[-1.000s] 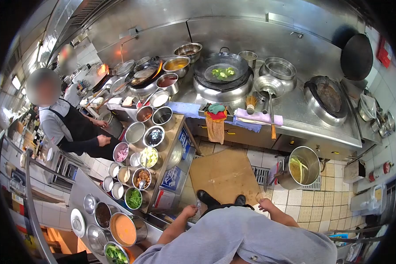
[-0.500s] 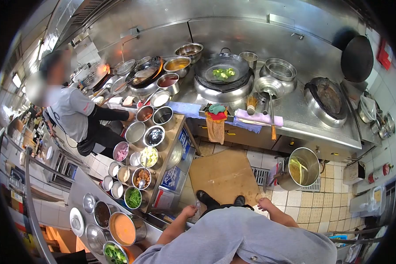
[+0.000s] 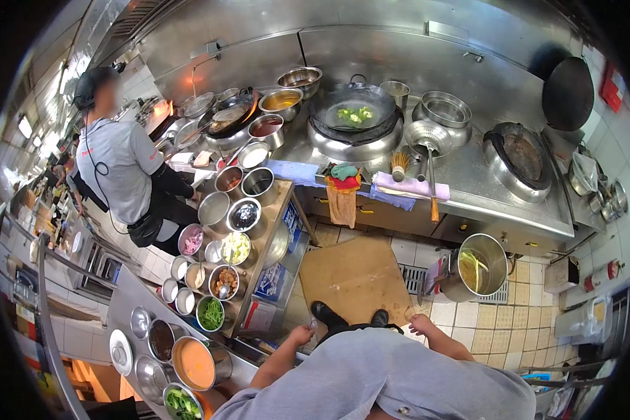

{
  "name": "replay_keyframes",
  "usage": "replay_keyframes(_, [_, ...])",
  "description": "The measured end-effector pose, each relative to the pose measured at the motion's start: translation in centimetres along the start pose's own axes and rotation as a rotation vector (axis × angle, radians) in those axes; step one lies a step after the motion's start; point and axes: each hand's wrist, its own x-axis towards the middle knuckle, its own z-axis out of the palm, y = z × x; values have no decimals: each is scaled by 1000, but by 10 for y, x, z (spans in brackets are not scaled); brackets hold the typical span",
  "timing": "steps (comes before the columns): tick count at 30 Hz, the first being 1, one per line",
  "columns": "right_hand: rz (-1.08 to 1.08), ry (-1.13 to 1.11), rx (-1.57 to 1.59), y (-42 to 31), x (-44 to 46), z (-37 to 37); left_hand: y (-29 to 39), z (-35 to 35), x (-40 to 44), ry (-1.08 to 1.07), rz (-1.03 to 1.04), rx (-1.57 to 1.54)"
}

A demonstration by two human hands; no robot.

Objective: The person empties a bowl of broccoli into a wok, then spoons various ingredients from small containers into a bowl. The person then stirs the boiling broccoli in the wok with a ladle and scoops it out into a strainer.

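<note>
My left hand [image 3: 302, 334] hangs low beside my waist, near the corner of the steel prep counter. Its fingers are curled, with a small pale patch at the tips that is too small to name. On the other side, my right hand [image 3: 421, 325] is held out above the tiled floor with bent fingers. Whether anything is in it, I cannot make out. Between the hands are my dark shoes [image 3: 326, 316] on a brown mat [image 3: 357, 276]. Out of reach ahead, a wok [image 3: 329, 105] with green vegetable pieces [image 3: 355, 116] sits on a burner.
Tubs of sauces and cut ingredients cover the prep counter [image 3: 259, 241] at left, including chopped greens [image 3: 211, 314]. A tall steel pot [image 3: 477, 269] stands at right. A strainer [image 3: 429, 140] and a bamboo brush [image 3: 400, 165] lie by the stove. A co-worker [image 3: 122, 164] stands at another wok [image 3: 231, 115].
The co-worker has straightened up and turned towards the stove, shifting slightly right. My hands stay almost where they were. The wok with the greens has not moved.
</note>
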Motion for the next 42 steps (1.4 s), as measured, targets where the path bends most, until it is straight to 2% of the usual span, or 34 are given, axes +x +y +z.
replay_keyframes(5, [-4,3,-8,-1,-2,0,19,-8,-16,0,18,70])
replay_keyframes(8, [-8,9,-5,-5,-8,0,2,-1,-3,4,24,47])
replay_keyframes(11, [0,20,-10,-8,-11,0,23,-9,-22,7,-7,66])
replay_keyframes(20, [10,11,3,-2,-1,0,10,-4,-12,2,32,22])
replay_keyframes(30, [-7,17,14,-1,-5,0,25,-9,-24,6,8,41])
replay_keyframes(32, [-5,8,14,-2,-6,0,15,-5,-15,19,62,99])
replay_keyframes(42, [2,15,20,-4,-6,0,25,-9,-28,-8,17,58])
